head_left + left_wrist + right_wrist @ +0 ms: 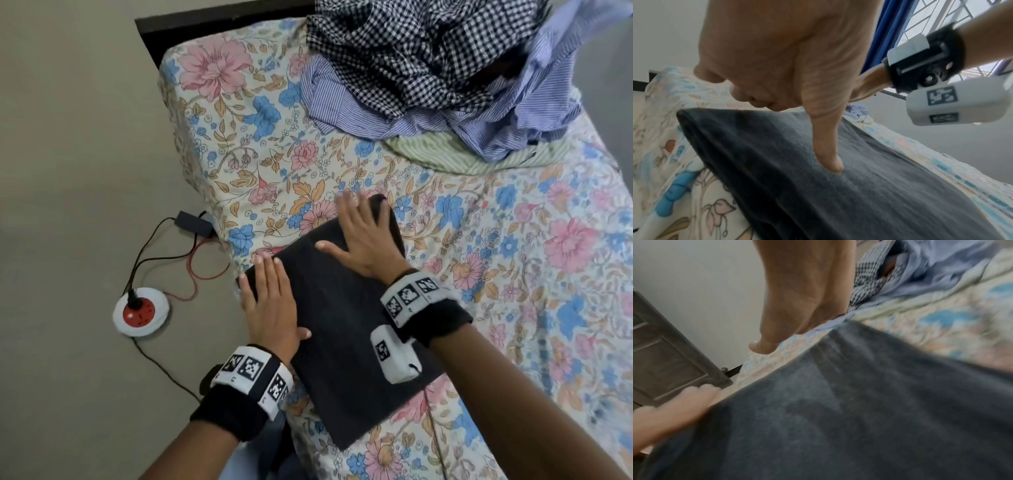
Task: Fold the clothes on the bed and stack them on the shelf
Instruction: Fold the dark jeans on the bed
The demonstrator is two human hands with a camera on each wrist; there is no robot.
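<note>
1. While both palms lie flat on it, the folded dark grey garment (pixel 337 329) sits centre-low in the head view, on the floral bedsheet (pixel 513 274), w/ one corner at the bed's left edge.
2. Left hand (pixel 270 305): lower left of centre, fingers straight and close together, pressing the garment's left edge; thumb out to the right. In the left wrist view the thumb tip (pixel 830 162) dents the cloth.
3. Right hand (pixel 363 236): just above centre, fingers straight and slightly apart, flat on the garment's upper end; fingertips reach past it to the sheet. Right wrist view is blurred, so contact there is prob. light, can't say more.
4. Unfolded pile, upper right of frame: checked shirt (pixel 421 58) on top, blue striped shirt (pixel 534 113) under and around it, green striped cloth (pixel 479 157) at the bottom.
5. Floor, left side: red-and-white extension socket (pixel 141 311) w/ black and red cables, plus a black adapter (pixel 193 222) by the bed.
</note>
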